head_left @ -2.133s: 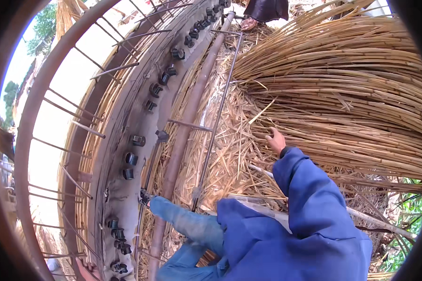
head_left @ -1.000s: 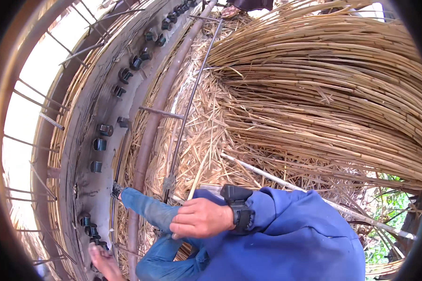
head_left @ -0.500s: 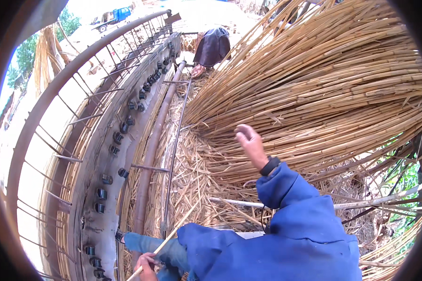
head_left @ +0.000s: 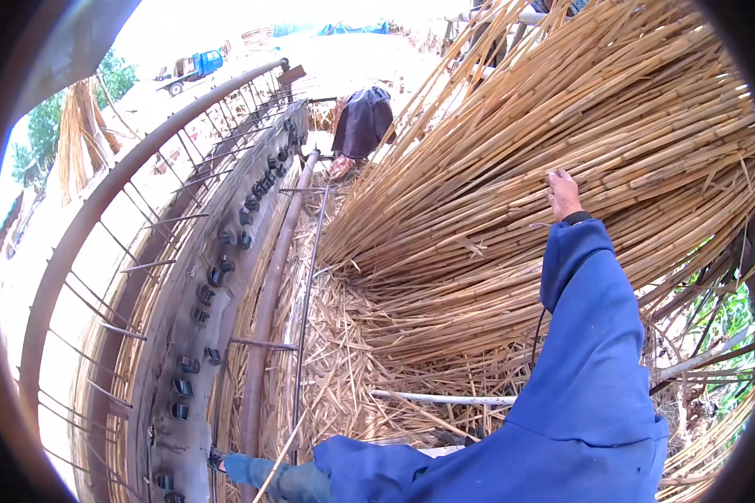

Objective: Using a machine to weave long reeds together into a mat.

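My right hand (head_left: 564, 194) reaches out over a large pile of dry yellow reeds (head_left: 495, 226). Its fingers are curled in against the upper stalks, closed on a reed stalk there; the fingertips are partly hidden. A dark band circles that wrist below the blue sleeve (head_left: 596, 335). My left hand is out of the picture. One thin peeled reed (head_left: 283, 453) slants up from the lower edge, across my leg (head_left: 281, 479), its lower end out of view.
At left runs a long metal frame: a curved rusty pipe (head_left: 101, 197) with thin spikes, and a grey beam (head_left: 164, 419) bearing several black spools (head_left: 183, 387). Reed scraps (head_left: 340, 360) litter the ground. A bent-over person (head_left: 362, 126) is farther off. A white pole (head_left: 445, 397) lies nearby.
My right hand has moved right and farther out, from open above the pile to curled on the stalks. My left hand, earlier holding the thin reed, has left the picture.
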Tool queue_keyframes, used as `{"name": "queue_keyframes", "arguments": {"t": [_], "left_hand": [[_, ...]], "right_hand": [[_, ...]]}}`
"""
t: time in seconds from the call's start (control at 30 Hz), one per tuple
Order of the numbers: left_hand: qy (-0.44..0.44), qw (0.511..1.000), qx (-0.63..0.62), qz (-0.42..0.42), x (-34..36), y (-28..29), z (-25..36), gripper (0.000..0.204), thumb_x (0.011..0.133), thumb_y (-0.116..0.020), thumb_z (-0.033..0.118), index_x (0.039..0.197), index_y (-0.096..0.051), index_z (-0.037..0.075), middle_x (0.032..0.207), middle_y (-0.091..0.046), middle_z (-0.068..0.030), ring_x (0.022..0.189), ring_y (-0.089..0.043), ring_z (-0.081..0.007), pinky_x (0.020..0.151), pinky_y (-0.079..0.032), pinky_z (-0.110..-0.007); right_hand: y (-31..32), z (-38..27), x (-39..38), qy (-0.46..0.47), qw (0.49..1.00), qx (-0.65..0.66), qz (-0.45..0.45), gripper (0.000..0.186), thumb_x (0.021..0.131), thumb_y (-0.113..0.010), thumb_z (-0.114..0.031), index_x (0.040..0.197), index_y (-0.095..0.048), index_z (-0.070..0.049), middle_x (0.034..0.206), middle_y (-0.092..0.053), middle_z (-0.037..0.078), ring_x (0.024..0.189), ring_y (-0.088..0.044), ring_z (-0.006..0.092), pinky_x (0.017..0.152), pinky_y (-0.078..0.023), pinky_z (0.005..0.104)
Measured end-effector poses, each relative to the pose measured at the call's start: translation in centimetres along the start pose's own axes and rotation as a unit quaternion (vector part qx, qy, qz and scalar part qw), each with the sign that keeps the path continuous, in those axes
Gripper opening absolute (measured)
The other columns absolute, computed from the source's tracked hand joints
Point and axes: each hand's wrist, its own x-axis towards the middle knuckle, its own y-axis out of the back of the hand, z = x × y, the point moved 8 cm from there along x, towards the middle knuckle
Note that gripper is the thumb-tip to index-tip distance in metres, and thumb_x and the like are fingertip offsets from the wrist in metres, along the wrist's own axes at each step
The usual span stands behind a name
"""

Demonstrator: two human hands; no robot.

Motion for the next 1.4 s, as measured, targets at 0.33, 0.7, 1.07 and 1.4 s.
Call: {"name": "queue_keyframes", "arguments": {"t": [0.33, 0.7, 1.07, 1.4], "left_hand": [[-0.002, 1.0, 0.008, -0.026, 0.2, -1.4, 0.7, 0.033, 0.093, -0.046, 0.032, 0.076, -0.051, 0.005, 0.068, -0.048, -0.0029, 0.059, -0.042, -0.0121, 0.055, -0.036, -0.025], [-0.019, 0.991, 0.105, -0.083, 1.1, -3.4, 0.0, 0.032, 0.094, -0.044, 0.032, 0.079, -0.053, 0.005, 0.069, -0.049, -0.001, 0.061, -0.045, -0.0101, 0.055, -0.038, -0.024], [-0.172, 0.905, 0.223, -0.318, -3.4, -17.5, 7.0, 0.03, 0.095, -0.04, 0.03, 0.094, -0.054, 0.003, 0.07, -0.05, -0.0021, 0.061, -0.045, -0.0106, 0.056, -0.038, -0.024], [-0.067, 0.95, 0.04, -0.302, -0.6, -13.5, 1.5, 0.034, 0.096, -0.038, 0.032, 0.09, -0.053, 0.003, 0.068, -0.05, -0.0036, 0.061, -0.046, -0.0123, 0.057, -0.039, -0.026]], "right_hand": [[-3.3, 4.2, 1.7, -0.047, 0.998, 0.006, 0.043, 0.027, 0.081, -0.059, -0.023, 0.103, -0.05, -0.011, 0.099, -0.051, -0.001, 0.084, -0.047, 0.0139, 0.066, -0.036, 0.0374], [-12.7, 4.3, -7.6, 0.308, 0.903, -0.297, -0.023, 0.024, 0.089, -0.053, -0.024, 0.092, -0.062, -0.002, 0.072, -0.062, 0.012, 0.066, -0.057, 0.0192, 0.059, -0.044, 0.0326], [-28.7, -8.3, -57.0, 0.633, 0.586, 0.103, -0.496, 0.019, 0.067, -0.056, -0.022, 0.067, -0.045, -0.006, 0.064, -0.046, 0.004, 0.066, -0.046, 0.0194, 0.063, -0.041, 0.0325], [-28.4, -7.9, -60.8, 0.478, 0.634, 0.188, -0.578, 0.025, 0.076, -0.055, -0.017, 0.095, -0.052, -0.002, 0.09, -0.053, 0.009, 0.082, -0.052, 0.0252, 0.072, -0.044, 0.0368]]}}
